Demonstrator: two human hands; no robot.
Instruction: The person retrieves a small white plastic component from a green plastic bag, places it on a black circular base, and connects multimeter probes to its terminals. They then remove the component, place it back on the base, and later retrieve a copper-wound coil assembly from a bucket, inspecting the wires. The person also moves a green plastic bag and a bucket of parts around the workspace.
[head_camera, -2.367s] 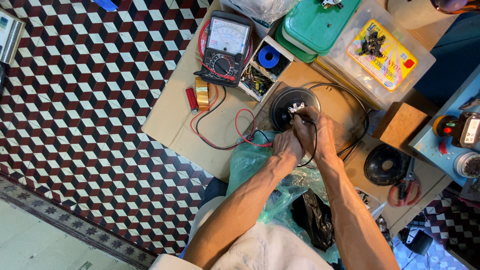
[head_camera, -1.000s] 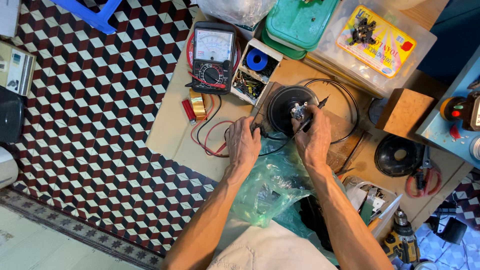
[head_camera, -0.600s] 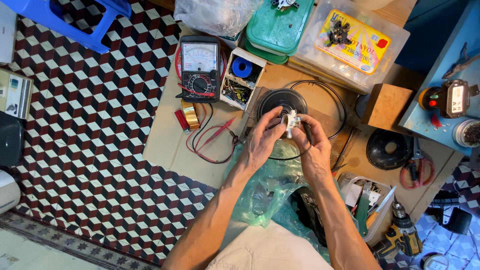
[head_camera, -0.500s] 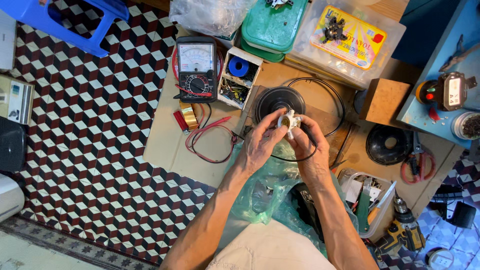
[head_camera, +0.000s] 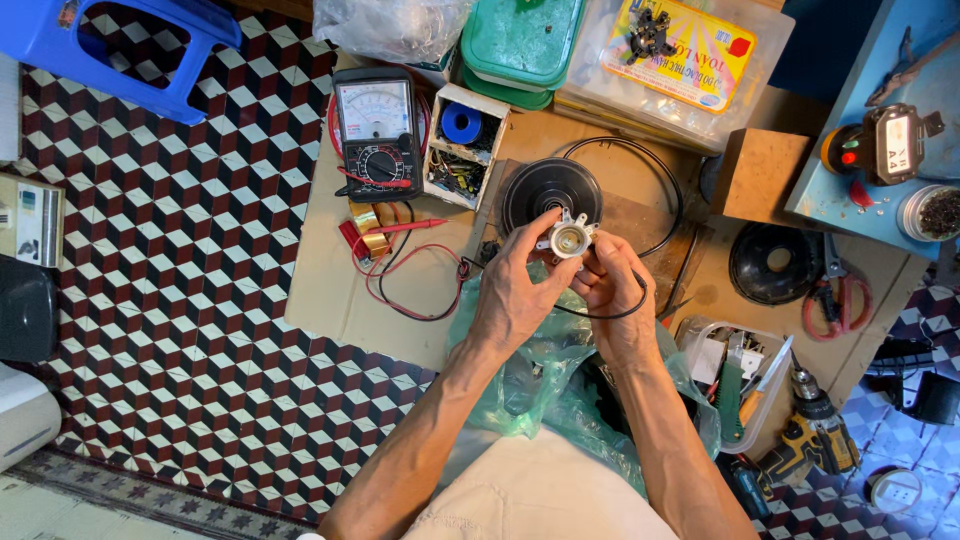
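Both hands up off the cardboard work surface (head_camera: 330, 300), meeting over its middle, forearms coming in from the bottom edge and converging. Left hand (head_camera: 518, 295) has fingers curled, thumb and fingertips pinching the left side of a small white round part (head_camera: 567, 240) with tabs on its rim and a brassy centre. Right hand (head_camera: 615, 290) grips the same part from the right, fingers bent inward, knuckles toward the camera; a thin black wire (head_camera: 640, 300) loops around the back of this hand. So both hands are closed on the part, neither is free. The part is in the air just in front of a black disc (head_camera: 550, 190) lying flat on the board, overlapping the disc's lower edge in view; can't tell if they touch. Under the wrists is a crumpled green plastic bag (head_camera: 540, 370). Left of the hands: analog multimeter (head_camera: 377, 130) with red probe leads (head_camera: 410, 275) trailing across the cardboard, and a small open box (head_camera: 463, 145) holding a blue tape roll. Behind the disc: green lidded container (head_camera: 522, 40) and a clear plastic case (head_camera: 680, 60). To the right: wooden block (head_camera: 762, 175), second black disc (head_camera: 775, 262), red-handled scissors (head_camera: 838, 290), cordless drill (head_camera: 815, 435) low right. Blue plastic stool (head_camera: 110, 50) on the tiled floor, upper left.
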